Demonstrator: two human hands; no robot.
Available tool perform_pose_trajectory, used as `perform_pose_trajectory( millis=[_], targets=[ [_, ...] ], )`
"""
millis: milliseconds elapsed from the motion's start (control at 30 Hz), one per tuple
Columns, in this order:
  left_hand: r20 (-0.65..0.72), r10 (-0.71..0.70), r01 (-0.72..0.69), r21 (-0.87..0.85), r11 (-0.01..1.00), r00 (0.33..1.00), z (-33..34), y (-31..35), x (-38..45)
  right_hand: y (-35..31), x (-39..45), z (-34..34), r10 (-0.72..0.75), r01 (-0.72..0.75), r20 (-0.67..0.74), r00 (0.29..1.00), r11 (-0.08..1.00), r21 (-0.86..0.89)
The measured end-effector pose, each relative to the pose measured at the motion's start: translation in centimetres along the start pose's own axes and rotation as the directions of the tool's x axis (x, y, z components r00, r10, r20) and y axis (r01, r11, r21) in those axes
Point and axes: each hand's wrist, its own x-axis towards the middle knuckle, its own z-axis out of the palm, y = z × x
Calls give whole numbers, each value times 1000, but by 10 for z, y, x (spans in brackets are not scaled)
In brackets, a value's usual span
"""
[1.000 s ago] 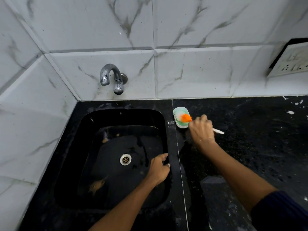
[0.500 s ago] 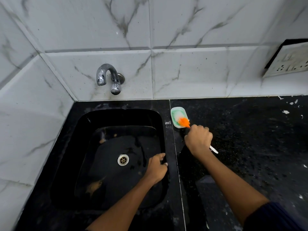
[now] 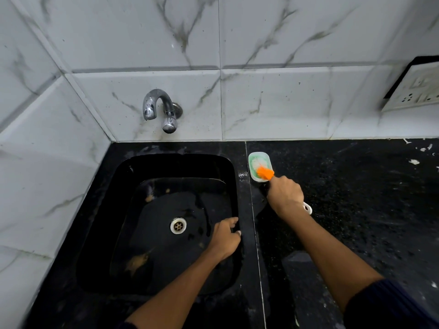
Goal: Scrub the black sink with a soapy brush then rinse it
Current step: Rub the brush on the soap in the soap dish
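A black sink [image 3: 133,186] is set into a black counter, with brownish stains on its floor and a metal drain [image 3: 178,225] in the middle. My right hand [image 3: 285,195] grips a brush with orange bristles [image 3: 265,173] and a white handle. The bristles lie in a small dish of green soap [image 3: 255,162] right of the sink. My left hand [image 3: 225,236] grips the sink's right rim, fingers inside the basin and thumb on top.
A chrome tap [image 3: 161,112] juts from the marble-tiled wall above the sink's back edge. A switch and socket plate [image 3: 418,91] is fixed to the wall at the far right. The black counter [image 3: 356,198] runs right, speckled with white flecks.
My right hand has drawn back toward me with the brush; the bristles slid from the dish's middle to its near end. My left hand has stayed on the rim.
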Motion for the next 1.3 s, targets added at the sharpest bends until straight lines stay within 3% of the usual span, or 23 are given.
perform_pose_trajectory(
  millis=[233, 400, 567, 833, 1100, 1300],
  targets=[
    [4, -19, 19, 0, 1000, 1000, -2, 4, -3, 7, 4, -4, 140, -149, 54, 989, 953, 265],
    [9, -30, 30, -16, 999, 1000, -2, 6, -5, 11, 0, -6, 214, -235, 98, 972, 908, 347],
    [23, -33, 34, -25, 999, 999, -4, 14, -11, 5, -5, -6, 203, -219, 83, 976, 919, 328],
    [33, -31, 32, -13, 999, 999, -8, 18, -21, 7, -13, -8, 339, -404, 226, 913, 678, 614],
    [5, -65, 65, -8, 998, 998, -7, 11, -34, 6, -30, 6, 303, -336, 160, 939, 724, 603],
    [-36, -106, 104, -53, 993, 994, -40, -20, -52, -24, -38, 0, 199, -206, 83, 977, 758, 618]
  ],
)
